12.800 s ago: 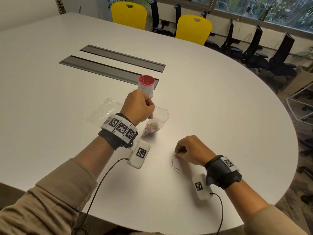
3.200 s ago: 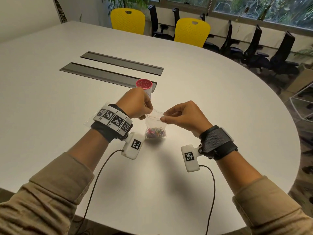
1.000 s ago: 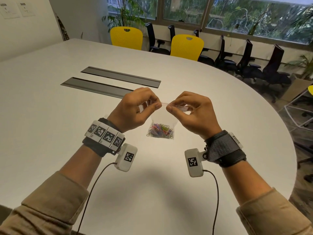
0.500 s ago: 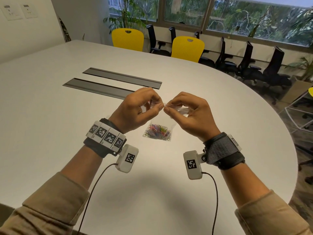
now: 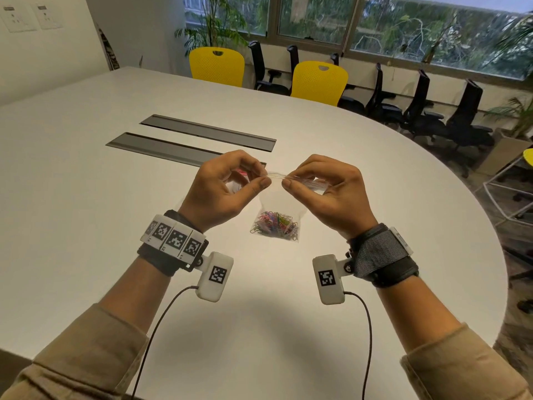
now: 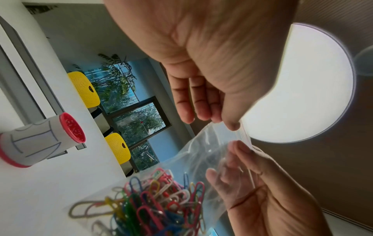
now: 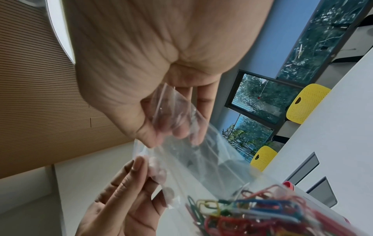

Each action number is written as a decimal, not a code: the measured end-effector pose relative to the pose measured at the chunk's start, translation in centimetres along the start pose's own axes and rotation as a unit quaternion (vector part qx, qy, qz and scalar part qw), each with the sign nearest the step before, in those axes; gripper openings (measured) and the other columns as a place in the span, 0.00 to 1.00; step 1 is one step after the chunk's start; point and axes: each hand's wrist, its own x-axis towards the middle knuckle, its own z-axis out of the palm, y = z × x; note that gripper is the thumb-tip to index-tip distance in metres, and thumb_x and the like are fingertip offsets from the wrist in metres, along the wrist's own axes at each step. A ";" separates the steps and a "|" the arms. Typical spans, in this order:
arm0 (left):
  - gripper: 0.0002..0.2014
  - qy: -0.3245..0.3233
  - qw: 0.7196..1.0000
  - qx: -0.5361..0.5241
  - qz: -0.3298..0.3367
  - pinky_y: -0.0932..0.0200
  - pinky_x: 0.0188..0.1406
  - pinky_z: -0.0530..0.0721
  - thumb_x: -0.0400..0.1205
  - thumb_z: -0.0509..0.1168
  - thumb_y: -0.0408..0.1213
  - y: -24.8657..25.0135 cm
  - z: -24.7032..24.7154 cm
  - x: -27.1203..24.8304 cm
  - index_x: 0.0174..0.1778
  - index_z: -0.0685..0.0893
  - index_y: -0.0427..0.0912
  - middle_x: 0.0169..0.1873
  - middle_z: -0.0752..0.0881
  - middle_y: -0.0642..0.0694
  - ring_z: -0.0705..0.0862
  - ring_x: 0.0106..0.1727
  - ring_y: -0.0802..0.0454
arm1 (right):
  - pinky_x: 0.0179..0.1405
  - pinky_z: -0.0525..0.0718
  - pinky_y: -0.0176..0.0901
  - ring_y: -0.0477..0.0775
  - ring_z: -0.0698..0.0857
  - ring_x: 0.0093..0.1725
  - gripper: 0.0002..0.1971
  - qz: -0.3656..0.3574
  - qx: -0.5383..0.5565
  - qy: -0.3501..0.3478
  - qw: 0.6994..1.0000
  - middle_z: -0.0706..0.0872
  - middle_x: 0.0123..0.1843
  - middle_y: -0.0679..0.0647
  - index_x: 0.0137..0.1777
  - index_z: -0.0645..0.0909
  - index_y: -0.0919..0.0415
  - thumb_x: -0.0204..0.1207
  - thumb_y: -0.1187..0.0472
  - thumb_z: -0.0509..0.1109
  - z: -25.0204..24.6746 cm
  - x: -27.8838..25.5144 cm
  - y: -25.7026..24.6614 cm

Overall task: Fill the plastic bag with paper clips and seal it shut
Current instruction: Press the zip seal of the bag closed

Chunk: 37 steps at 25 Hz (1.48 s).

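A small clear plastic bag (image 5: 278,202) hangs in the air above the table, with several coloured paper clips (image 5: 274,226) heaped in its bottom. My left hand (image 5: 264,177) pinches the left end of the bag's top strip between thumb and fingers. My right hand (image 5: 287,179) pinches the strip just beside it, and the rest of the strip runs under its fingers. In the left wrist view the thumb (image 6: 234,124) presses the strip of the bag (image 6: 201,151). In the right wrist view the bag's corner (image 7: 169,102) lies against my palm.
A white paper-clip container with a red rim (image 6: 40,140) stands on the white table (image 5: 86,197) behind my left hand. Two grey cable hatches (image 5: 161,147) lie farther back. Yellow chairs (image 5: 318,79) and black chairs stand past the far edge.
The bag was lifted off the table and is held higher, in front of the container. In the last second both hands keep pinching the top strip, close together, with almost no shift.
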 end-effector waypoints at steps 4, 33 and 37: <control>0.08 0.004 1.000 0.002 0.005 0.47 0.40 0.91 0.83 0.76 0.32 0.1 -0.3 0.0 0.51 0.89 0.29 0.45 0.91 0.38 0.90 0.45 0.45 | 0.40 0.87 0.46 0.56 0.90 0.39 0.05 0.005 0.006 -0.002 1.000 0.92 0.40 0.58 0.43 0.93 0.69 0.77 0.67 0.83 0.0 0.0 -0.1; 0.12 -0.029 0.999 0.008 0.036 0.59 0.40 0.89 0.85 0.72 0.37 0.9 -0.5 0.4 0.50 0.88 0.28 0.44 0.91 0.38 0.89 0.44 0.44 | 0.46 0.89 0.52 0.55 0.90 0.44 0.04 -0.020 -0.013 -0.035 0.999 0.92 0.43 0.54 0.47 0.92 0.66 0.80 0.65 0.82 0.7 0.1 -1.2; 0.12 -0.012 1.000 -0.003 0.008 0.58 0.40 0.88 0.85 0.71 0.38 0.6 -0.6 0.2 0.51 0.87 0.29 0.44 0.90 0.39 0.89 0.45 0.43 | 0.43 0.90 0.54 0.55 0.91 0.44 0.06 0.010 -0.011 -0.022 1.000 0.92 0.43 0.54 0.47 0.91 0.66 0.78 0.63 0.83 0.3 -0.3 -0.9</control>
